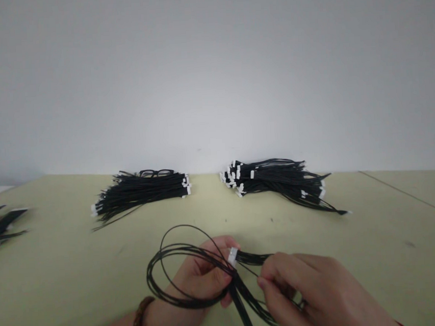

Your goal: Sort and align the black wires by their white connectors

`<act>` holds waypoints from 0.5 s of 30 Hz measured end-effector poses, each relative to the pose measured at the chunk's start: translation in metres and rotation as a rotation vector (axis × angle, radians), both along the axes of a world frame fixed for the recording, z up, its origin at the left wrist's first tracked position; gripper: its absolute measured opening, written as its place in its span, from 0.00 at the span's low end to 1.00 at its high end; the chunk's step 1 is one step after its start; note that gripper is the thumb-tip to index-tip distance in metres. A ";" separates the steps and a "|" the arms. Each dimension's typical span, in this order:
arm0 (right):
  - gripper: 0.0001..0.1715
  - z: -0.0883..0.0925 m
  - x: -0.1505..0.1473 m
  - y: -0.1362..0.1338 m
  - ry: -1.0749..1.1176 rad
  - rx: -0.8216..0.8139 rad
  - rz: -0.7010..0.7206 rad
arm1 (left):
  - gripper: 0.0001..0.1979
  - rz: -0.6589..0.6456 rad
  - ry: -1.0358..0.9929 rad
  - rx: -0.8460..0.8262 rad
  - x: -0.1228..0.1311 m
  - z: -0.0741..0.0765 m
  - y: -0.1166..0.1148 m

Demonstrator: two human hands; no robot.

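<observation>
My left hand (206,277), with a beaded bracelet at its wrist, is closed round a looped bundle of thin black wires (171,249) near the front middle. A white connector (232,256) sits at its fingertips, with black wires running out of it to the right. My right hand (298,286) pinches a single thin black wire (248,269) between thumb and forefinger, just right of the connector. More black wires hang down below the left fingers and pass under the right hand.
On the pale green table (80,270), a pile of black cables with white connectors (145,189) lies at the back left, with dark-framed glasses (156,172) behind it. Another cable pile (277,176) lies at the back right. More cables (3,225) are at the far left edge.
</observation>
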State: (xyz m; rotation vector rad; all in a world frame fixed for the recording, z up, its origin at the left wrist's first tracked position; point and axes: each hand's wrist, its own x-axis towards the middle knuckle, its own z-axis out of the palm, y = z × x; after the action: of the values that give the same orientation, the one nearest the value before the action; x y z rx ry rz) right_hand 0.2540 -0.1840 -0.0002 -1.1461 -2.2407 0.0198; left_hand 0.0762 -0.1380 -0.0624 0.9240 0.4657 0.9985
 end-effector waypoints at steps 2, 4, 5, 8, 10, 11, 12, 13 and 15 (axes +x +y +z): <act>0.12 -0.002 -0.001 0.000 -0.018 0.019 -0.005 | 0.11 -0.005 0.002 0.010 0.000 -0.001 0.000; 0.13 -0.004 -0.002 0.000 -0.031 0.039 -0.013 | 0.09 -0.003 0.012 0.011 -0.001 0.000 -0.001; 0.14 -0.005 -0.002 0.000 -0.034 0.042 -0.013 | 0.09 -0.001 0.022 0.011 -0.001 0.000 -0.001; 0.14 -0.005 -0.004 0.001 -0.051 0.027 -0.022 | 0.10 0.029 0.072 0.004 0.000 0.002 -0.004; 0.13 -0.001 -0.003 0.002 -0.087 0.048 -0.043 | 0.11 0.068 0.097 0.003 0.000 0.003 -0.004; 0.12 0.003 -0.002 0.002 -0.104 0.090 -0.064 | 0.12 0.092 0.107 0.001 0.000 0.003 -0.004; 0.11 0.006 0.000 0.002 -0.123 0.140 -0.086 | 0.13 0.119 0.120 -0.002 0.001 0.003 -0.003; 0.10 0.009 0.001 0.001 -0.138 0.197 -0.098 | 0.15 0.147 0.135 -0.006 0.001 0.003 -0.003; 0.09 0.011 0.006 -0.003 -0.188 0.261 -0.076 | 0.16 0.190 0.167 -0.014 0.001 0.003 -0.001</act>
State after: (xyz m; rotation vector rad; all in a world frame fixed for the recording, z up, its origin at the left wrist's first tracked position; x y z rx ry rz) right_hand 0.2596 -0.1871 0.0103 -1.1264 -2.2759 -0.4147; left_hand 0.0775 -0.1393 -0.0595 0.9673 0.7110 1.0925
